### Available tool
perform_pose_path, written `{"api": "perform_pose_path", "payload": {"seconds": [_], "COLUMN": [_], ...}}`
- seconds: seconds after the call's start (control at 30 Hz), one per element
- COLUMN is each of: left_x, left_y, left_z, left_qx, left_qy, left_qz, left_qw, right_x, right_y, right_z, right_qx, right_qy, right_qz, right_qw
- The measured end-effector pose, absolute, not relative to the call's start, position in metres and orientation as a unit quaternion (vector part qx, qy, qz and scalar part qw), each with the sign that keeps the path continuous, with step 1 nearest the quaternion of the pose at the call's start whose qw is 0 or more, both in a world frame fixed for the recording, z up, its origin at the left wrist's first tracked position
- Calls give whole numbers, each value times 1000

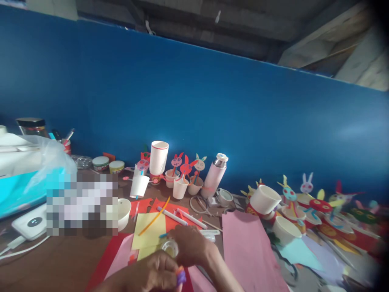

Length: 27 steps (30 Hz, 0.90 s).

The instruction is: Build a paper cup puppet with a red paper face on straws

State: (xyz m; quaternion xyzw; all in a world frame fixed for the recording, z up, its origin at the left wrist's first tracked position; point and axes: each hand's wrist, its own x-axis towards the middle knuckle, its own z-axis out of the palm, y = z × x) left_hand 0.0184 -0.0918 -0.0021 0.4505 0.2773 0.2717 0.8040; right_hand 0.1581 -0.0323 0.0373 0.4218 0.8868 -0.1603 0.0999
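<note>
Small piece [181, 276], orange (and purple)

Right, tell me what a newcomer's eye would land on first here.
Probably the broad blue wall behind the table. Next, the long-eared paper faces standing in cups, along the back and farther right. Then the tall stack of white cups, rising among the middle group, left of the pink bottle.

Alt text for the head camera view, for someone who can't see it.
The left hand, with something orange and purple at its fingers, and the right hand meet low over a cluttered table. Coloured paper and pens lie around them; behind, paper cups with long-eared cutouts stand before a blue wall.
</note>
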Motion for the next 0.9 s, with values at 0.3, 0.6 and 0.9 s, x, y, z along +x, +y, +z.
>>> {"api": "perform_pose_path", "payload": {"seconds": [0.3, 0.6, 0.9], "left_x": [-7, -26, -23], "left_y": [-66, -42, -39], "left_z": [-2, -8, -11], "left_qx": [416, 286, 297], "left_qy": [250, 312, 343], "left_qz": [372, 508, 508], "left_qw": [791, 750, 732], "right_x": [169, 199, 174], "right_y": [-31, -11, -16], "right_z": [44, 57, 47], "right_qx": [448, 459, 465], "right_qy": [874, 837, 817], "right_qz": [-180, -203, -208], "right_qw": [54, -221, -269]}}
